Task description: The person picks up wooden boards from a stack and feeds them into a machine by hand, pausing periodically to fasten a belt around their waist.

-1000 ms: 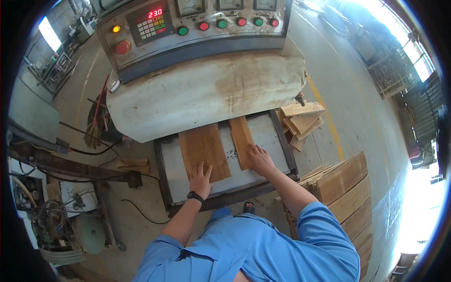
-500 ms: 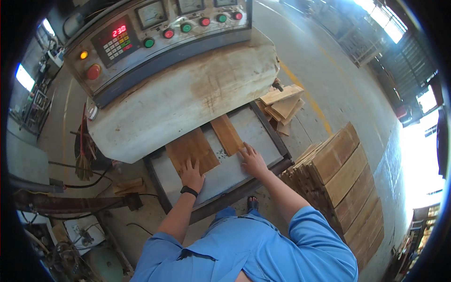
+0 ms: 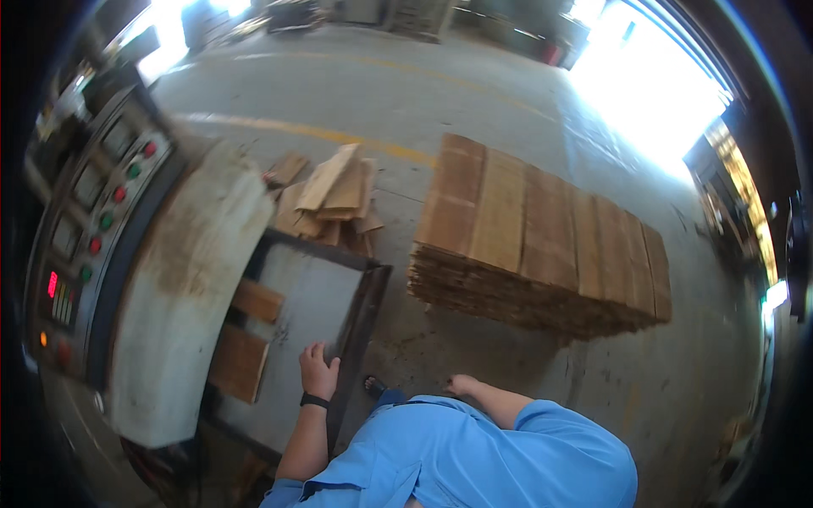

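Note:
My left hand [image 3: 318,372] is at the near part of the machine's flat metal bed [image 3: 306,275], its fingers apart and nothing in them. A dark band circles that wrist. Beyond the hand, a wider wooden board [image 3: 240,364] and a narrower wooden board [image 3: 257,300] lie on the bed, partly under the machine's pale cover [image 3: 190,279]. Neither board is touched by my hands. My right hand [image 3: 461,384] hangs low in front of my body, between the bed and a stack of boards [image 3: 508,220]. Its fingers are curled in, and no object shows in them.
The tall board stack has a ragged near side and stands right of the machine. Loose wood pieces [image 3: 334,199] are heaped beyond the bed's far corner. A control panel [image 3: 93,229] with buttons and gauges rises at the left. My sandalled foot [image 3: 373,387] is beside the bed.
My view has swung right toward the board stack. Both hands have come off the boards, the right moving away from the bed. The two boards now sit further under the cover.

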`<control>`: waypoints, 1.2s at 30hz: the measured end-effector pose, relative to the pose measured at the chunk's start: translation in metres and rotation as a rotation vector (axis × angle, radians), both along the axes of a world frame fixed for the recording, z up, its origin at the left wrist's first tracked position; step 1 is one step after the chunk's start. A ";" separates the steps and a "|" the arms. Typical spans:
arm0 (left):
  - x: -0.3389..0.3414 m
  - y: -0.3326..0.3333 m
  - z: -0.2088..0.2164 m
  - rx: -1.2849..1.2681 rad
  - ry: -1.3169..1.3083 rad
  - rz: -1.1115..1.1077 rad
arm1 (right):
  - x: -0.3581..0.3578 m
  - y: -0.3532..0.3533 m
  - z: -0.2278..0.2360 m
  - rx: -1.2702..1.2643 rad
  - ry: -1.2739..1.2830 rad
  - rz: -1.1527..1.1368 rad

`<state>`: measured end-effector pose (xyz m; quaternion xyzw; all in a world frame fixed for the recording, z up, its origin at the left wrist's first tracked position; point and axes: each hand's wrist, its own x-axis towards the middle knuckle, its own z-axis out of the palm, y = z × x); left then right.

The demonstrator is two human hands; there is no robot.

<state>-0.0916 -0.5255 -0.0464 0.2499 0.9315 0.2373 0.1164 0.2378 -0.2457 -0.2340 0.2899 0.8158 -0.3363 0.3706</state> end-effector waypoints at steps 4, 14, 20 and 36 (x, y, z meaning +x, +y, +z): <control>0.046 0.075 0.011 0.110 -0.079 -0.273 | 0.111 -0.003 -0.013 -0.113 -0.182 -0.287; 0.233 0.207 0.023 0.084 -0.154 -0.696 | 0.333 -0.033 -0.027 -0.023 0.157 -0.891; 0.384 0.277 0.025 0.089 -0.272 -1.032 | 0.480 -0.063 -0.050 0.088 0.229 -1.222; 0.526 0.488 0.009 0.115 -0.346 -1.156 | 0.569 0.021 -0.011 0.106 0.297 -1.520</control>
